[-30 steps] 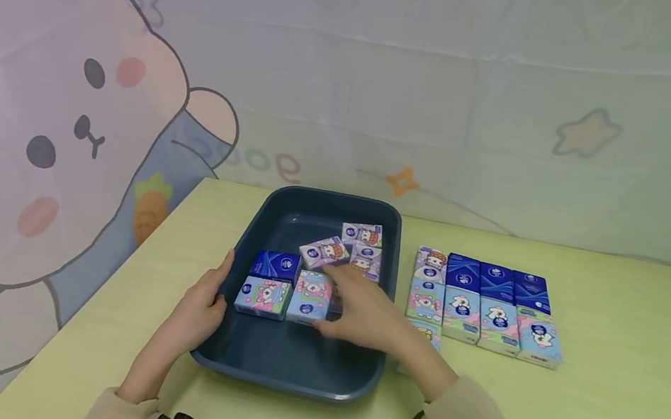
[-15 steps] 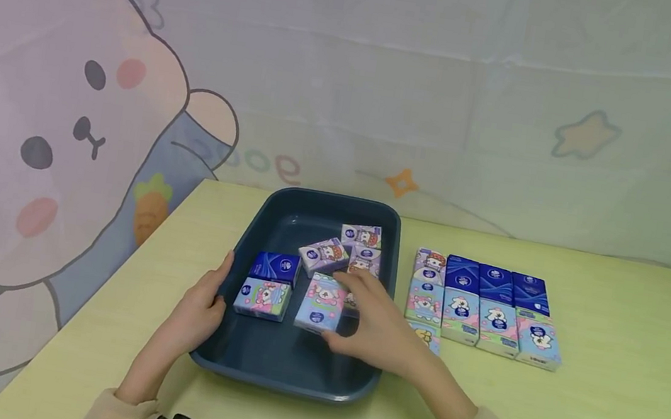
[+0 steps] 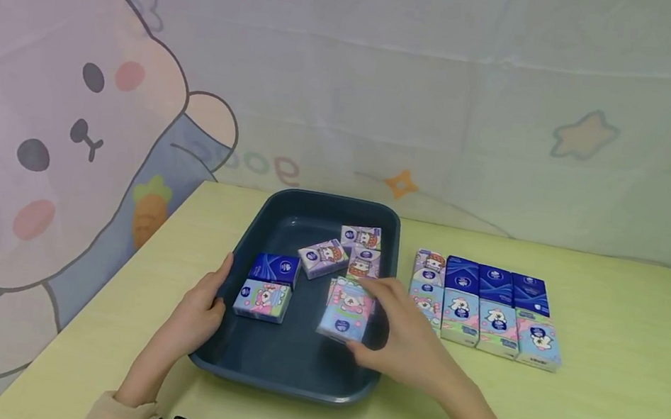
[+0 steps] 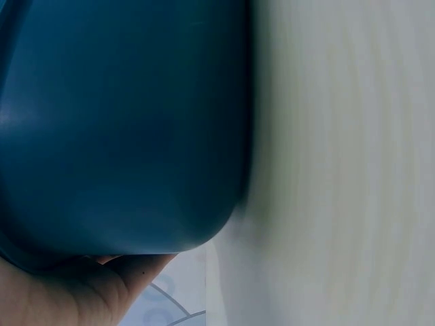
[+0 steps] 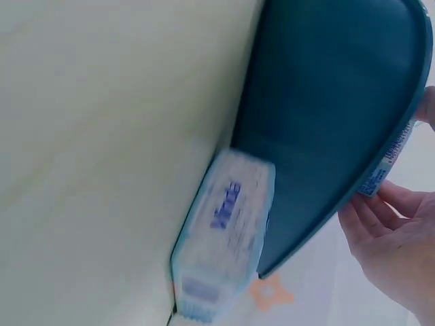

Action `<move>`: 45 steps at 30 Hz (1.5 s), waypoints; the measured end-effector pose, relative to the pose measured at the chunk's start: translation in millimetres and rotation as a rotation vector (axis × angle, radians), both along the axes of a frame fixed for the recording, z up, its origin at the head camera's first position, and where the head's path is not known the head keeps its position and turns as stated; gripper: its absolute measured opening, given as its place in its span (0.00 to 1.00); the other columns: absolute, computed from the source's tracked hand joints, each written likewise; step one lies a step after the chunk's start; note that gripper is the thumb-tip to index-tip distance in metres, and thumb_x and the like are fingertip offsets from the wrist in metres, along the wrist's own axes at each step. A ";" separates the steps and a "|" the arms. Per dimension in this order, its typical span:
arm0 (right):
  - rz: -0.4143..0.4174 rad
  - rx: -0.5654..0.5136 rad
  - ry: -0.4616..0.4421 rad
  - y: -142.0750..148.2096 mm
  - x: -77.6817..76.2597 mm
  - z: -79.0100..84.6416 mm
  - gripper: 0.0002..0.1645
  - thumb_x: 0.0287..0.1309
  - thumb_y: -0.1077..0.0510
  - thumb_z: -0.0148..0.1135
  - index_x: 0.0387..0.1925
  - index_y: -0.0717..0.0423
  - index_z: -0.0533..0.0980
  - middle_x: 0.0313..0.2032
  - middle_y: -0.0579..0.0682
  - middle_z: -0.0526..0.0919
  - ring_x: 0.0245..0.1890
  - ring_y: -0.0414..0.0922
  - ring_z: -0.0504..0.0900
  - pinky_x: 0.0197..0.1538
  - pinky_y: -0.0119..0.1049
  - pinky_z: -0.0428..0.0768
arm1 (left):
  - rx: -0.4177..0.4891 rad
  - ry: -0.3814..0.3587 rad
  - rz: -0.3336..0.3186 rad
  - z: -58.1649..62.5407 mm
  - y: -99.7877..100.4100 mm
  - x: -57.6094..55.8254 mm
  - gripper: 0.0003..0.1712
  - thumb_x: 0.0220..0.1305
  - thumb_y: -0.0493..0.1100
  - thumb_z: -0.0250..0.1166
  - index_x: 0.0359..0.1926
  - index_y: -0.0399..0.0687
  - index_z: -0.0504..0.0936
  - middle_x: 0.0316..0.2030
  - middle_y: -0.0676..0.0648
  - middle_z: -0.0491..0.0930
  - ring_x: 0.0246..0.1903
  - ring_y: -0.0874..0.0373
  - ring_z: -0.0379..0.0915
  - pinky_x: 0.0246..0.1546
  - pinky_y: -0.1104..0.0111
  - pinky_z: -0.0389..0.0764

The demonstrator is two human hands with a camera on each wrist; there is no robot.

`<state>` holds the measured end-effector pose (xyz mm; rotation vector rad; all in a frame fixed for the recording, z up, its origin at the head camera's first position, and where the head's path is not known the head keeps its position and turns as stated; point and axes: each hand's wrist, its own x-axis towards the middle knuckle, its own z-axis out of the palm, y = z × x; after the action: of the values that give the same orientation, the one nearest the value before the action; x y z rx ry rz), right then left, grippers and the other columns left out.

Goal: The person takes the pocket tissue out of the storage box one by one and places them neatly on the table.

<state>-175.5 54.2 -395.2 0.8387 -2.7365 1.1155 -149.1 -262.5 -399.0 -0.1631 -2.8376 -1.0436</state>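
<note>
A dark teal plastic tub (image 3: 279,382) sits on the table, and my left hand (image 3: 197,312) grips its left side with the thumb at the rim (image 4: 61,263). Pinched in my right hand (image 3: 415,332), over the right part of the tub, is a pink-and-blue tissue pack (image 3: 346,315). In the right wrist view its edge (image 5: 389,161) shows between the fingers, beyond the tub's wall. Left in the tub lie a dark blue tissue pack (image 3: 274,269) and a pink-and-blue pack (image 3: 261,299). Several purple packs (image 3: 323,258) lie towards the back right, one partly hidden behind the held pack.
To the right of the tub, tissue packs stand in two rows on the table: a purple one (image 3: 430,267) and dark blue ones (image 3: 495,283) behind, light blue-and-pink ones (image 3: 498,325) in front. My right hand partly covers the left end. A printed cloth (image 3: 452,111) hangs behind the table.
My right hand has lifted the pink-and-blue pack from beside the other left-hand packs and carried it right within the tub. My left hand has stayed on the tub.
</note>
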 end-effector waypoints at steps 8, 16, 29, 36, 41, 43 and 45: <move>0.002 0.035 0.049 19.7 1.6 2.9 0.50 0.41 0.47 0.75 0.68 0.48 0.65 0.60 0.47 0.70 0.55 0.49 0.73 0.54 0.49 0.78 | -0.001 0.005 0.000 0.1 -0.2 -0.9 0.39 0.63 0.25 0.44 0.75 0.37 0.44 0.65 0.27 0.62 0.66 0.36 0.58 0.63 0.42 0.63; 0.004 0.076 0.059 39.0 3.0 2.5 0.51 0.41 0.47 0.75 0.68 0.49 0.64 0.61 0.48 0.70 0.56 0.50 0.74 0.53 0.48 0.78 | 0.000 -0.001 -0.001 -0.3 0.3 -0.7 0.39 0.64 0.25 0.44 0.75 0.38 0.44 0.66 0.27 0.60 0.68 0.35 0.55 0.64 0.42 0.62; 0.013 0.101 -0.008 63.2 2.0 -2.9 0.50 0.41 0.47 0.76 0.67 0.46 0.65 0.57 0.45 0.71 0.47 0.46 0.75 0.42 0.39 0.75 | -0.006 -0.003 0.000 1.5 0.8 0.7 0.39 0.64 0.25 0.44 0.75 0.37 0.44 0.66 0.27 0.61 0.68 0.33 0.54 0.66 0.41 0.59; 0.008 0.103 -0.033 77.8 2.1 -4.6 0.49 0.43 0.48 0.75 0.68 0.44 0.64 0.58 0.43 0.69 0.52 0.49 0.74 0.52 0.50 0.78 | -0.011 -0.002 -0.003 0.7 0.5 0.2 0.39 0.64 0.25 0.44 0.75 0.37 0.44 0.66 0.27 0.60 0.68 0.34 0.54 0.66 0.41 0.60; -0.007 0.133 -0.058 88.9 2.6 -5.8 0.48 0.43 0.50 0.74 0.68 0.46 0.64 0.57 0.44 0.69 0.51 0.50 0.75 0.49 0.47 0.79 | -0.011 -0.002 -0.002 0.7 0.5 0.3 0.39 0.64 0.25 0.44 0.75 0.37 0.44 0.66 0.27 0.60 0.68 0.34 0.55 0.66 0.41 0.60; -0.004 0.143 -0.063 93.2 2.3 -6.6 0.48 0.43 0.51 0.73 0.67 0.48 0.65 0.55 0.45 0.70 0.49 0.49 0.76 0.45 0.43 0.79 | -0.009 0.002 -0.002 0.8 0.6 0.5 0.39 0.64 0.25 0.44 0.75 0.37 0.44 0.66 0.27 0.60 0.68 0.34 0.55 0.66 0.41 0.60; -0.006 0.157 -0.064 97.1 1.8 -7.3 0.48 0.43 0.51 0.73 0.67 0.49 0.65 0.54 0.45 0.70 0.48 0.48 0.76 0.45 0.41 0.79 | -0.007 0.005 -0.001 0.9 0.7 0.8 0.39 0.64 0.25 0.44 0.75 0.37 0.44 0.66 0.27 0.60 0.68 0.34 0.55 0.66 0.41 0.60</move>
<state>-173.7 151.4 -402.5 0.8259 -2.9083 0.9527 -148.3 -261.8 -398.1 -0.1674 -2.8378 -1.0316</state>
